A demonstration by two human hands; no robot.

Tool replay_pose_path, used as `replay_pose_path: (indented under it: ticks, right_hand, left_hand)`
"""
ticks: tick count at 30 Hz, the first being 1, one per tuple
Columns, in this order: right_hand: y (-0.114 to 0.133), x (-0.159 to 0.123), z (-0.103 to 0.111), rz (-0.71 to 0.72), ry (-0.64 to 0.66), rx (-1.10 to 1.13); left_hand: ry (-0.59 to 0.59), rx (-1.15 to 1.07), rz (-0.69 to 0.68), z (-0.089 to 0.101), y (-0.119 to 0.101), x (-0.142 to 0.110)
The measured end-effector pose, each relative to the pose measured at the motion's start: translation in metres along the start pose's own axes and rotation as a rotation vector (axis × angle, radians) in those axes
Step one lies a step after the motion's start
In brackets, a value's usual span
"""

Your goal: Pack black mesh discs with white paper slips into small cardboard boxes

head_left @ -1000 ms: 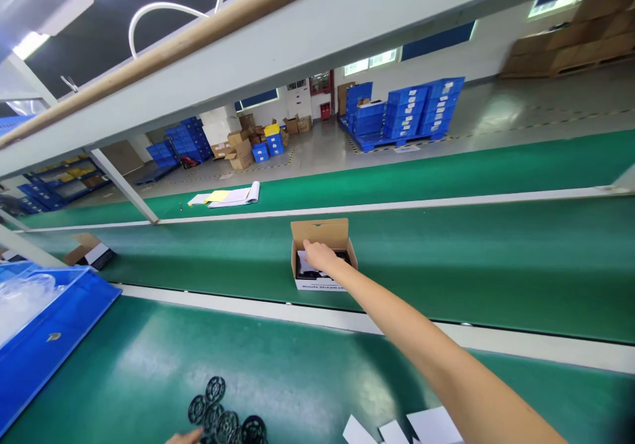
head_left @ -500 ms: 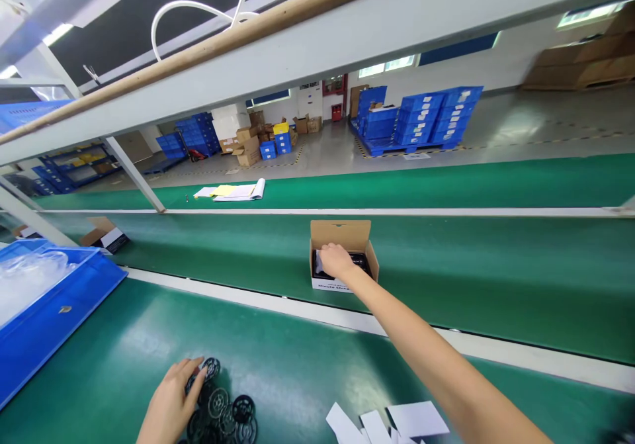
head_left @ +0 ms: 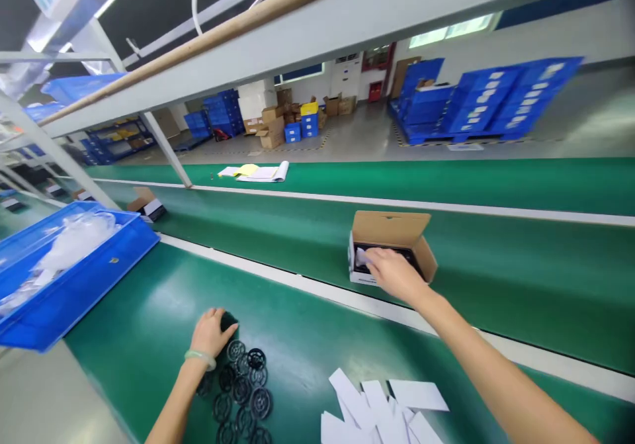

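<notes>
My right hand [head_left: 397, 275] reaches into an open cardboard box [head_left: 391, 227] on the far green belt. Its fingers are closed at a small whitish packet [head_left: 362, 257] at the box's left end, and black contents partly show beneath. My left hand [head_left: 210, 333], with a pale green bangle at the wrist, is curled round a black disc [head_left: 229, 322] on the near green surface. Just below it lies a loose group of black spoked discs [head_left: 241, 389]. How firmly each hand grips is partly hidden by the fingers.
White paper slips [head_left: 377, 411] are spread at the bottom centre. A blue bin [head_left: 99, 282] with clear plastic bags stands at left. Another open box [head_left: 147, 204] sits farther along the belt. Papers [head_left: 262, 173] lie beyond; a grey beam [head_left: 297, 40] crosses overhead.
The view has swung left, so the scene sits farther right. My left hand has moved to the far edge of the disc group. My right hand stays in the box.
</notes>
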State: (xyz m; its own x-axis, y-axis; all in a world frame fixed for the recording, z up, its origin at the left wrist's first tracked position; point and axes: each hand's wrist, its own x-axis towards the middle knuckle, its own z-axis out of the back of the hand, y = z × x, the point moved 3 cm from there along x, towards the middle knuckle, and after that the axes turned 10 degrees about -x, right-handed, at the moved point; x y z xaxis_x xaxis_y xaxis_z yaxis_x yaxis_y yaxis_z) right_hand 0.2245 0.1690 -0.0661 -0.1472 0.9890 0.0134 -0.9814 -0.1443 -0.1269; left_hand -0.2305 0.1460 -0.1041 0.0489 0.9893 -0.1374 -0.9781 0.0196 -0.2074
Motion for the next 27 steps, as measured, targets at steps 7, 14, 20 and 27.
replay_pose_path:
  ticks: [7, 14, 20, 27]
  right_hand:
    - [0.011, -0.146, -0.035, 0.080, 0.090, 0.375]
    - [0.034, -0.198, -0.071, -0.123, -0.058, 0.524]
    - [0.045, -0.216, -0.072, -0.196, -0.087, 0.560]
    - [0.046, -0.222, -0.058, -0.434, -0.217, 0.701]
  left_hand:
    - [-0.113, -0.889, -0.038, 0.010, -0.010, 0.012]
    - [0.124, -2.016, 0.315, 0.016, -0.089, -0.045]
    - [0.582, -2.143, 0.349, -0.020, -0.160, -0.101]
    - [0.725, -1.829, 0.168, -0.064, -0.213, -0.148]
